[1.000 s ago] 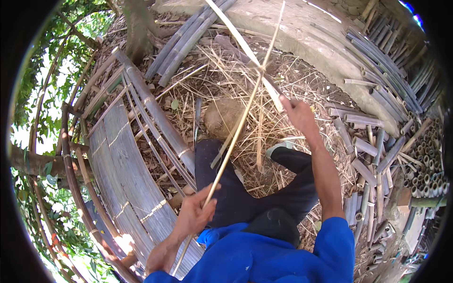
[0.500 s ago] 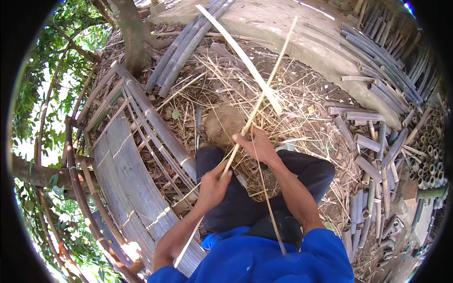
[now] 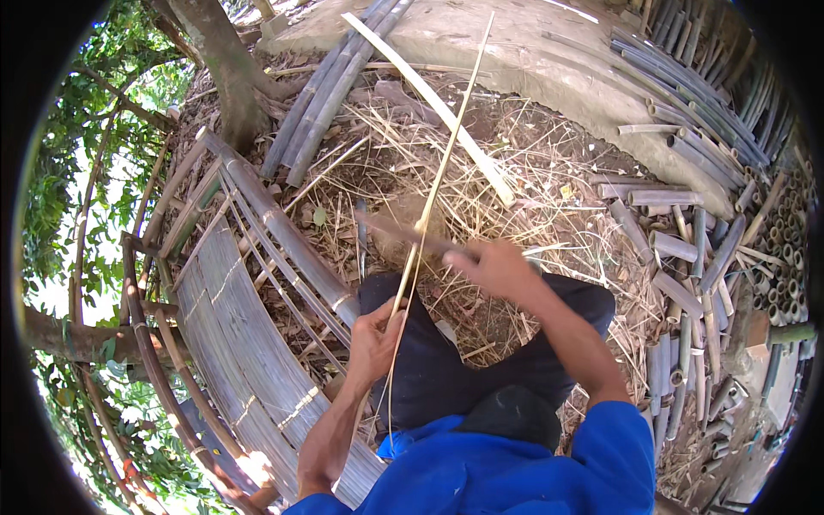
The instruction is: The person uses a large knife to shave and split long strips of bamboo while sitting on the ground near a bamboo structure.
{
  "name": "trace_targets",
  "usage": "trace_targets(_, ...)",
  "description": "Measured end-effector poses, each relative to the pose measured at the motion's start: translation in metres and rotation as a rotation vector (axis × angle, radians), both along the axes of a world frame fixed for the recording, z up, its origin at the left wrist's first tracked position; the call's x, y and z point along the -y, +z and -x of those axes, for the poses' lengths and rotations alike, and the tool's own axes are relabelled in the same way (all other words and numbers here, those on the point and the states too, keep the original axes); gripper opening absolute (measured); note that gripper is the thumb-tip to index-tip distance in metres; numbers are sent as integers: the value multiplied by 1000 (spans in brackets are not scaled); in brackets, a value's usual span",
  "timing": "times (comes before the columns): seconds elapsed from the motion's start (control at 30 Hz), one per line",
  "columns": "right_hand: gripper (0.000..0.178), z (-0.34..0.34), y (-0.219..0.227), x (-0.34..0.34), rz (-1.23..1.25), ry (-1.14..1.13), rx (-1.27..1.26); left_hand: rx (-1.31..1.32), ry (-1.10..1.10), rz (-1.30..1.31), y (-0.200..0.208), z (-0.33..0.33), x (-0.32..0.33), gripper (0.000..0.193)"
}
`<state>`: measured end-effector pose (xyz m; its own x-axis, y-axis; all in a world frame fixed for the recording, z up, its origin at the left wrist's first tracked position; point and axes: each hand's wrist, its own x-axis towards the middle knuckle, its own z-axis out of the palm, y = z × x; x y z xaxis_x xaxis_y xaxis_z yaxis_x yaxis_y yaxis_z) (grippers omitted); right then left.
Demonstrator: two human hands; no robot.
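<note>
A long, thin bamboo strip point(image 3: 448, 142) slants up and away from my left hand point(image 3: 373, 343), whose fingers are closed round its near end above my left thigh. My right hand point(image 3: 499, 276) grips a knife point(image 3: 384, 225) by its handle. The blade points left across the strip and is smeared by motion; whether it touches the strip I cannot tell. A fine bamboo sliver point(image 3: 394, 373) hangs along the strip past my left hand to my lap. Behind the blade lies a round brown block point(image 3: 390, 251), partly hidden. A wider pale strip point(image 3: 412, 83) lies beyond on the litter.
On the left stands a bamboo bench point(image 3: 227, 330) with a pole rail. Grey bamboo poles point(image 3: 339, 90) lean near a tree trunk point(image 3: 225, 64). Shavings point(image 3: 549, 184) cover the ground up to a raised ledge point(image 3: 558, 81). Cut bamboo pieces point(image 3: 674, 249) are piled at right.
My right hand has moved right, off the strip, and the knife now shows across it. The sliver has swung left, from over my lap to beside my left hand. The strip's far end has shifted left.
</note>
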<state>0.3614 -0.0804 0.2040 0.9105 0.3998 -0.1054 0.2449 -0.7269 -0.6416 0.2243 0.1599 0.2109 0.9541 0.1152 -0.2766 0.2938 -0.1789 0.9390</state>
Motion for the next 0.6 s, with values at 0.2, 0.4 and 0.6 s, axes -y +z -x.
trace_targets(0.2,71,16,-3,-10,50,260,158,73,-27,-26,-7,9,-9,27)
trace_targets(0.4,77,16,-9,-8,131,110,103,-122,-13,27,-4,22,-19,25)
trace_targets(0.6,84,-68,-27,37,189,-104,12,-195,-40,-207,-10,90,-43,23)
